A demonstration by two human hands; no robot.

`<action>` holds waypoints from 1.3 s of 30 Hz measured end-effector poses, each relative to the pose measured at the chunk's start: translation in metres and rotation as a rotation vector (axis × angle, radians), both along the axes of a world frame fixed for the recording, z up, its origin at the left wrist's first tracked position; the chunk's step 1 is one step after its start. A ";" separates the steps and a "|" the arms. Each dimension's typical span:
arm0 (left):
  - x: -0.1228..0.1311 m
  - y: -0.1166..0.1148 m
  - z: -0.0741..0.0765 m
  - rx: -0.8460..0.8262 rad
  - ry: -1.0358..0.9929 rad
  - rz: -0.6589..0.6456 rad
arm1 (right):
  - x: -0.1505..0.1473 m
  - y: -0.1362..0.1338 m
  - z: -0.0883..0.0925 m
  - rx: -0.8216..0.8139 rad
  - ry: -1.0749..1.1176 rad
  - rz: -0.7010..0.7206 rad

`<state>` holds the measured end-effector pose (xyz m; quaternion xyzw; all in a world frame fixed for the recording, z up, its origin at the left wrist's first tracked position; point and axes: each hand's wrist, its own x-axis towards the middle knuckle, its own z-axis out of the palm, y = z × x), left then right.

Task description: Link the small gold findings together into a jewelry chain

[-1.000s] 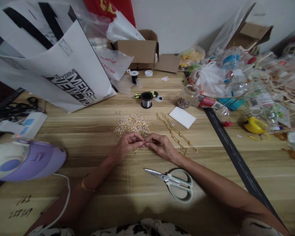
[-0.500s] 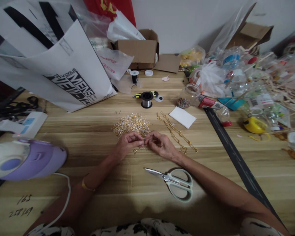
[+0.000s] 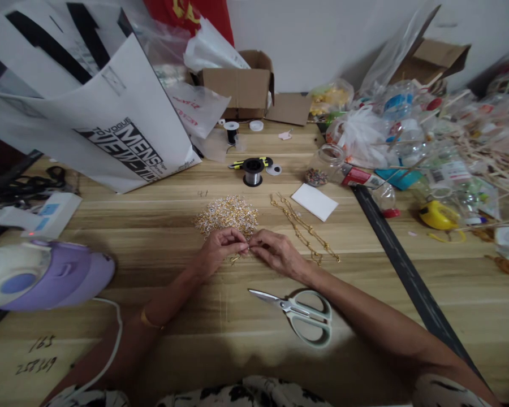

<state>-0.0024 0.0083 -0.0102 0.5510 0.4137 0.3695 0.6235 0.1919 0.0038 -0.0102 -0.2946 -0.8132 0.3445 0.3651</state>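
Observation:
My left hand (image 3: 218, 250) and my right hand (image 3: 276, 252) meet fingertip to fingertip over the wooden table (image 3: 161, 237), both pinched on a small gold chain piece (image 3: 236, 259) that hangs down between them. Just beyond my fingers lies a pile of small gold and silver links (image 3: 227, 215). To the right of my right hand lie two finished gold chains (image 3: 305, 232) running diagonally. A pair of pale green scissors (image 3: 301, 316) lies shut on the table near my right forearm.
A spool of thin wire (image 3: 253, 171) and a white card (image 3: 314, 202) lie behind the pile. A purple iron (image 3: 46, 275) sits at the left, a large printed bag (image 3: 110, 118) and cardboard box (image 3: 241, 85) at the back, and cluttered plastic bags and bottles (image 3: 407, 135) at the right.
My fingers have shifted slightly on the chain piece; both hands stay in the same place. Nothing else has moved.

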 end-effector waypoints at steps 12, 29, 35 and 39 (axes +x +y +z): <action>0.001 0.000 0.003 -0.027 0.014 0.010 | 0.002 0.002 0.002 -0.058 -0.007 0.003; 0.002 0.001 0.001 -0.076 -0.061 0.029 | 0.001 -0.001 0.001 -0.121 -0.006 -0.013; 0.003 0.001 0.001 -0.088 -0.066 0.032 | 0.000 0.000 0.003 -0.044 -0.015 0.018; 0.003 0.000 0.003 -0.092 -0.049 0.037 | 0.000 0.002 0.004 -0.019 -0.020 0.016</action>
